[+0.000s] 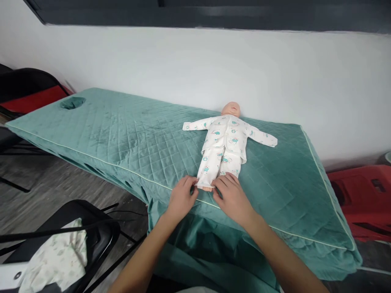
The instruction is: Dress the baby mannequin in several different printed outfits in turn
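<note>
A baby doll (231,109) lies on its back across a green quilted massage bed (146,134), its head toward the wall. It wears a white printed jacket (226,132) with both sleeves stretched out sideways, and matching trousers (209,162). My left hand (183,197) pinches the hem of one trouser leg at its left edge. On the other edge of that same hem, my right hand (230,195) is closed with thumb and fingertips, partly covering the second leg. A bit of the doll's foot shows below the hem.
A black folding chair (104,228) with a crumpled printed cloth (58,260) stands at lower left. Another chair with a red seat (33,99) is beyond the bed's far left end. A red plastic object (363,199) stands at right. The white wall (137,61) borders the bed's back edge.
</note>
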